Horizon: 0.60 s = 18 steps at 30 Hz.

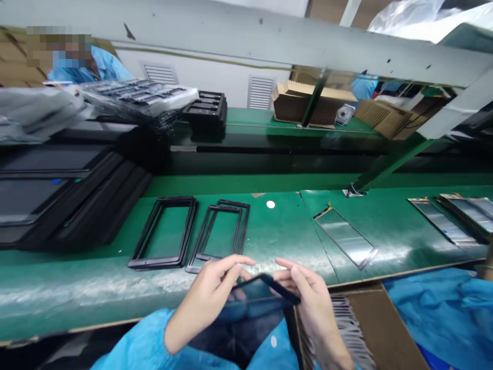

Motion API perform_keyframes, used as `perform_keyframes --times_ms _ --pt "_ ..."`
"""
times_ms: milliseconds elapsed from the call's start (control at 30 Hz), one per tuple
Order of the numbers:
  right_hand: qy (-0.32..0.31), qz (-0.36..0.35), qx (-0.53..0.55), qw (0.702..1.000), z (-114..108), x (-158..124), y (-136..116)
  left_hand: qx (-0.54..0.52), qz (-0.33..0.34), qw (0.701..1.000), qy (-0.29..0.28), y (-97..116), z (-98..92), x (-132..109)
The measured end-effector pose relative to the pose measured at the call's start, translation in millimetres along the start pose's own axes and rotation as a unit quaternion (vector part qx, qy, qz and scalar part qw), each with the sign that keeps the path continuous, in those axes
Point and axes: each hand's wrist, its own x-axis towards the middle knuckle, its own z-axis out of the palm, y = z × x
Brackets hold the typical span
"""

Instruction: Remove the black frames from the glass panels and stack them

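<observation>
A dark-framed glass touch panel [252, 295] is tilted above my lap, close to the table's front edge. My left hand [211, 288] grips its left side, and some of those fingers show through the glass. On the other side, my right hand [308, 293] holds the black right edge between thumb and fingers. Just beyond my left hand lie two overlapping black rectangular frames [241, 231]. Further left is a small stack of similar black frames [183, 259]. To the right, a loose clear glass panel [346, 236] with a small yellow-orange flex tab lies flat.
Black trays with dark panels [57, 156] are piled at the left. More glass panels [439, 221] lie far right. A green post [389, 164] rises from the green table [285, 241]. An open cardboard box [389, 324] stands below the edge. Another person [102, 64] is behind the shelf.
</observation>
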Motion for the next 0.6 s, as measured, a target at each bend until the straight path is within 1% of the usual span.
perform_keyframes --times_ms 33,100,133,167,200,267,333,367,400,467,533,600 --pt "0.037 -0.022 -0.005 0.999 4 3 5 -0.015 -0.006 0.999 0.034 -7 4.6 0" --pt "0.105 -0.063 -0.008 0.992 15 9 14 -0.005 0.0 0.992 0.129 -21 16.3 -1" --pt "0.129 -0.073 -0.007 0.989 21 13 18 0.003 0.001 0.985 0.174 -29 22.2 -2" --pt "0.144 -0.076 -0.007 0.987 26 17 21 0.006 0.002 0.978 0.208 -36 27.2 -2" --pt "0.146 -0.075 -0.009 0.986 31 21 24 0.005 0.007 0.975 0.223 -42 30.5 -3" --pt "0.125 -0.061 -0.014 0.99 37 31 29 0.012 0.03 0.977 0.211 -50 31.9 -3" --pt "0.106 -0.047 -0.012 0.993 39 39 32 0.04 0.056 0.98 0.184 -54 27.7 -2" --pt "0.1 -0.041 -0.009 0.994 39 43 34 0.05 0.057 0.983 0.17 -54 24.7 -1" --pt "0.096 -0.036 -0.004 0.995 39 45 35 0.05 0.048 0.986 0.154 -53 21.6 -1" --pt "0.084 -0.028 0.01 0.996 39 47 37 0.015 0.011 0.992 0.128 -49 16.4 -1" --pt "0.067 -0.025 0.028 0.997 37 44 36 -0.047 -0.033 0.992 0.112 -43 12.5 -2" --pt "0.046 -0.024 0.041 0.998 34 36 32 -0.11 -0.071 0.986 0.104 -37 9.5 -4"
